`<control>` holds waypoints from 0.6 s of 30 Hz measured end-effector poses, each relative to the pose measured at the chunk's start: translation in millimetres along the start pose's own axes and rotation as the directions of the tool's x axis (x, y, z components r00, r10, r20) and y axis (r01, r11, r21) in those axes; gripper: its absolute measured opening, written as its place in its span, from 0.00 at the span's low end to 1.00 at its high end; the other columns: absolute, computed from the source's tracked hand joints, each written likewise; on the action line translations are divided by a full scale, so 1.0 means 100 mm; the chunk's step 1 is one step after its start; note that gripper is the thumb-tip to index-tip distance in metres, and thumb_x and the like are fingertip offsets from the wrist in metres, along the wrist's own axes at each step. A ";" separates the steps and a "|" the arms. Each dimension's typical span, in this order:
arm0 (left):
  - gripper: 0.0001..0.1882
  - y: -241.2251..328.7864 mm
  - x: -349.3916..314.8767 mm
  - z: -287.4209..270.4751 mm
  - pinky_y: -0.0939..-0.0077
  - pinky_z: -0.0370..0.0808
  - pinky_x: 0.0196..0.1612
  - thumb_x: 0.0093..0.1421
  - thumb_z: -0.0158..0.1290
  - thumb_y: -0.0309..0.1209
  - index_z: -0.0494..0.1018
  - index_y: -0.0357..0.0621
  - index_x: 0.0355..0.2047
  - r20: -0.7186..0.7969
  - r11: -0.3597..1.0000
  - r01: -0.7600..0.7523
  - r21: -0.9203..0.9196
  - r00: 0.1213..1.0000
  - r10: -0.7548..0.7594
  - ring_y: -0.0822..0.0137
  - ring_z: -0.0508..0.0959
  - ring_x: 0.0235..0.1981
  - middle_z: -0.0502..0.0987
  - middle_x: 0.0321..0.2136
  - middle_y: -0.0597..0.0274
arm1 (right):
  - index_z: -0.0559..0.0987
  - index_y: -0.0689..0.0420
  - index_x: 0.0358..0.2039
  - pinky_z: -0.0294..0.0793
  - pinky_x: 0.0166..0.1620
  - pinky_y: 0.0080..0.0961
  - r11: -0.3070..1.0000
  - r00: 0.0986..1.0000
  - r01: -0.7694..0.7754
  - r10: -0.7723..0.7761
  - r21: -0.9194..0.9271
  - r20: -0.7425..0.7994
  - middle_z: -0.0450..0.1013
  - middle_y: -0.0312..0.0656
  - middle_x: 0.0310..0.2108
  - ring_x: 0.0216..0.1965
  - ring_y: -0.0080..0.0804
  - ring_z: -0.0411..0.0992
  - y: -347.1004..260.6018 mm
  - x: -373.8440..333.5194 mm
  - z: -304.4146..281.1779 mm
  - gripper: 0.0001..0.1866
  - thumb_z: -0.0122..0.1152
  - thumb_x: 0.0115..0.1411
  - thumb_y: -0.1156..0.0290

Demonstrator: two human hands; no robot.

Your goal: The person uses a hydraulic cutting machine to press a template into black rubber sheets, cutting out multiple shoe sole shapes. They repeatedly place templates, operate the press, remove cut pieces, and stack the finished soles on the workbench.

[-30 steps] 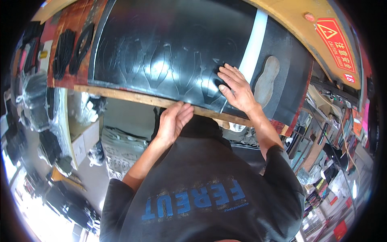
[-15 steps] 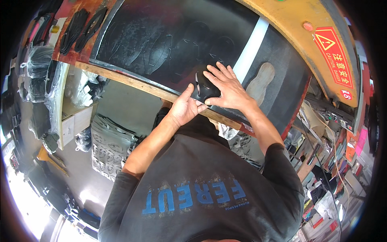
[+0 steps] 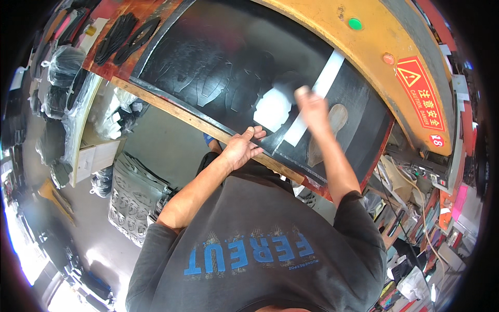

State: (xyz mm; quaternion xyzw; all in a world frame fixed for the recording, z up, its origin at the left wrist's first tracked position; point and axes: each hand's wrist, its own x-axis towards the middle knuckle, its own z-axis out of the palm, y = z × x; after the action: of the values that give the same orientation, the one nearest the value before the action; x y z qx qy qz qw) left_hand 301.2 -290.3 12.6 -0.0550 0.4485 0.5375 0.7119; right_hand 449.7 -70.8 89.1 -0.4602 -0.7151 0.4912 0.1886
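My left hand rests at the front edge of the black work surface, its fingers apart and nothing visible between them. Just beyond its fingertips lies a bright white patch with an angular, notched outline; whether it is a piece or glare on a glossy one, I cannot tell. To the right, over the white strip, my right hand is raised and smeared by motion. A dark blur shows beside its fingertips, too unclear to name. Curved outlines of sole-like shapes mark the black surface left of the patch.
A grey sole-shaped piece lies right of the strip. Black strap bundles sit at the far left corner. A yellow machine arm with green and red buttons spans the far right. Wooden edging borders the near side.
My right hand has lifted off the glossy black piece and swung right. My left hand has let go near the edge. The white patch now shows where the hands were.
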 end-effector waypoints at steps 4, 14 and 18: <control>0.28 -0.05 0.05 -0.01 0.63 0.81 0.54 0.83 0.42 0.46 0.66 0.38 0.70 -0.027 0.999 0.033 -0.012 0.999 -0.033 0.66 0.79 0.52 0.77 0.64 0.56 | 0.79 0.60 0.59 0.82 0.46 0.28 0.925 0.889 0.217 -0.056 0.312 -0.454 0.81 0.41 0.52 0.48 0.28 0.81 -0.54 0.49 -0.90 0.24 0.56 0.79 0.52; 0.23 0.50 -0.01 -0.15 0.48 0.80 0.63 0.80 0.48 0.43 0.70 0.40 0.64 -0.239 0.777 -0.368 -0.510 0.929 0.283 0.51 0.82 0.57 0.80 0.57 0.51 | 0.77 0.51 0.68 0.68 0.72 0.45 0.482 0.625 0.750 -0.740 -0.452 0.247 0.74 0.49 0.67 0.70 0.54 0.69 -0.54 0.65 0.45 0.33 0.67 0.60 0.74; 0.23 0.65 -0.01 -0.25 0.55 0.82 0.60 0.82 0.42 0.45 0.70 0.41 0.64 -0.196 0.788 -0.340 -0.514 0.940 0.278 0.57 0.83 0.56 0.80 0.57 0.54 | 0.71 0.58 0.72 0.48 0.80 0.54 0.453 0.610 0.776 -0.364 -0.439 0.704 0.64 0.52 0.75 0.79 0.56 0.54 -0.19 0.27 1.11 0.38 0.63 0.69 0.47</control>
State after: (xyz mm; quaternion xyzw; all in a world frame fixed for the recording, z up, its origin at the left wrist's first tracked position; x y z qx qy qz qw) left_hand 233.4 -278.0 24.2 -0.2086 0.3202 0.7471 0.5439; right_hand 347.3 -108.3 51.3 -0.0631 -0.9812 0.1774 -0.0429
